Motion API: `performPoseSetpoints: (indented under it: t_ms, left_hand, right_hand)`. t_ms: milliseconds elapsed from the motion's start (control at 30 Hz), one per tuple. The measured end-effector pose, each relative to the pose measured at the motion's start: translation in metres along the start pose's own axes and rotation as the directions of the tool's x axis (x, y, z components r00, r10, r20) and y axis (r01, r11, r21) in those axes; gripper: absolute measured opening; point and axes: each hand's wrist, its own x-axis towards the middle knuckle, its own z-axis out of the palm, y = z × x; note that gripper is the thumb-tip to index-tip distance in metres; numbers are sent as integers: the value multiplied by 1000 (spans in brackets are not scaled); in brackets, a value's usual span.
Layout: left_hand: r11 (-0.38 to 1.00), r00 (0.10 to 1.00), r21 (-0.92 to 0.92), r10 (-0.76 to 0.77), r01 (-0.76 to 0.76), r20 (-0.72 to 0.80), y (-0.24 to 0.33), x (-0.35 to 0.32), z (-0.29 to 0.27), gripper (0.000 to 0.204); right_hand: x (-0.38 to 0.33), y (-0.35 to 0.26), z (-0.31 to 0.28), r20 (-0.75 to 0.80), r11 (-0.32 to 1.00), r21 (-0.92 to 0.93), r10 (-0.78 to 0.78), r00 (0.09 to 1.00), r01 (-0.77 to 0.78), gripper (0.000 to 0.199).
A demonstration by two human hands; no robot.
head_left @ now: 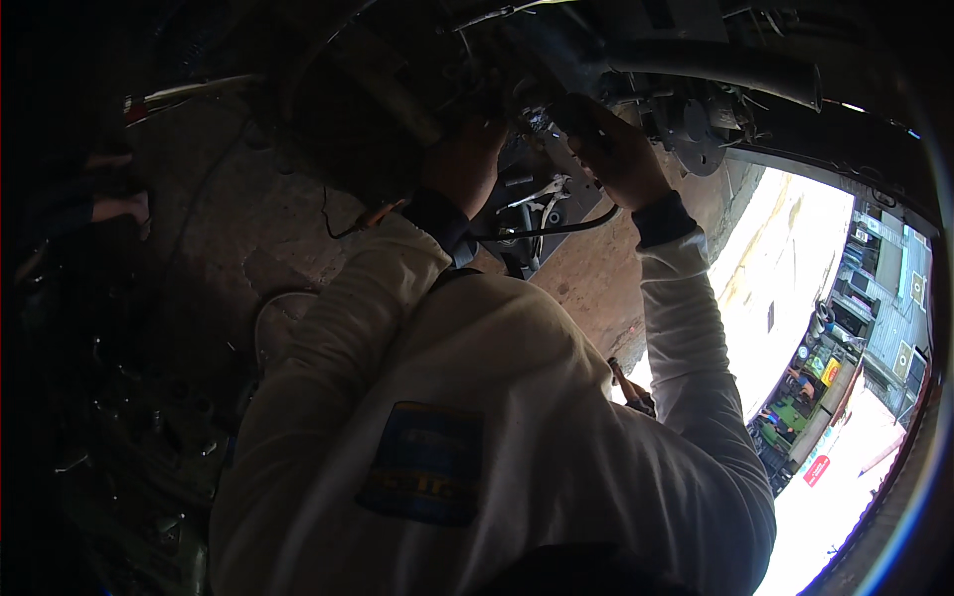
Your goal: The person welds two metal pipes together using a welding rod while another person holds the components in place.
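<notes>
My right hand [624, 159] is closed around a dark, rounded tool [580, 117] at the upper middle, its head against shadowed metal parts. A black hose or cord [586, 224] curves down from near this hand and runs left. My left hand [467, 167] reaches up into the dark machinery; its fingers are lost in shadow, so any grip is hidden. Below and between the hands, silver wrenches [545, 197] and a small socket-like piece [556, 217] lie on a dark flat surface.
Overhead, a thick dark pipe [715, 74] and a round metal flange [694, 139] hang at the upper right. A bare foot [124, 207] of another person shows at the left. An orange-handled item [382, 214] lies beside my left forearm. Bright ground [785, 233] opens at the right.
</notes>
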Motion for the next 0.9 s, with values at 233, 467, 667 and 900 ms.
performPoseSetpoints:
  t_ms: [233, 467, 667, 900]
  left_hand:
    - [1000, 1000, 6, 21, -21, -14, -4, 1, 6, 21]
    - [997, 998, -54, 64, -63, 7, 0, -4, -6, 29]
    - [999, 999, -23, 39, -39, 31, 2, -6, -9, 33]
    - [997, 998, -78, 15, -11, 56, 5, -8, -9, 30]
  right_hand:
    - [2, -24, -6, 2, 964, -234, -132, 991, 129, 56]
    - [3, -22, -10, 58, 976, -212, -41, 997, 53, 56]
    - [4, -14, -16, 70, 999, -52, 14, 997, -10, 55]
    - [4, 0, -26, 111, 938, 283, 177, 978, -202, 50]
